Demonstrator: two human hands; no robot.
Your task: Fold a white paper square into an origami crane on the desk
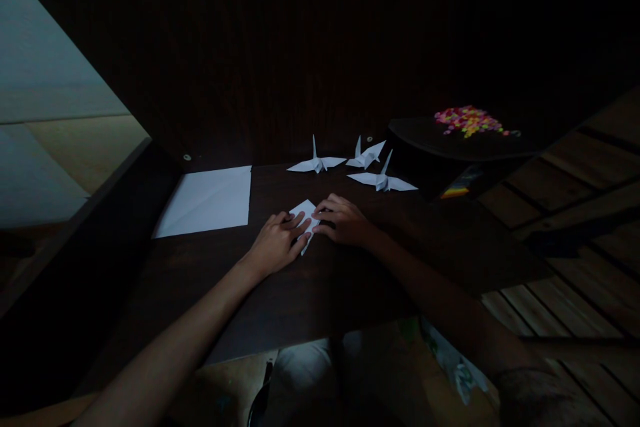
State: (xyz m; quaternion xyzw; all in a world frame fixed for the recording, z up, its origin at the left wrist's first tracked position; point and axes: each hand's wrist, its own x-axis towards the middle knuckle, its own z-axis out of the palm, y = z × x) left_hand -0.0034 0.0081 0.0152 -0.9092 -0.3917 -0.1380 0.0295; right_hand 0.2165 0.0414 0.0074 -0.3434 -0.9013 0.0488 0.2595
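Folded white paper [307, 206] lies on the dark desk [280, 310], near the middle, between both hands; its pointed end faces the person. Left hand [277, 241] on it from the left: fingers spread, fingertips resting on the paper's face, thumb by the lower part. Right hand [344, 221] at the paper's right edge, fingers bent, fingertips touching there; cannot tell whether it pinches the edge or only presses it. The two hands' fingertips are close together, paper between them.

Beyond the paper, toward the back of the desk: three white folded-paper birds, all with wings out and a thin point sticking up. Left bird [318, 165] stands apart from the others; rear right bird [365, 157] is turned at an angle; front right bird [383, 182] sits just in front of that one.

Left of the hands, a larger white sheet [213, 200] lies flat, faint diagonal crease, well apart from the folded paper. Dark upright panel [250, 67] behind everything. Right of the birds, a dark rounded shelf [417, 135] carries a heap of small multicoloured pieces [470, 121], too small to identify. Under it, a striped bright item [455, 192], unclear. Far right, wooden slats [560, 310]. Scene dim.
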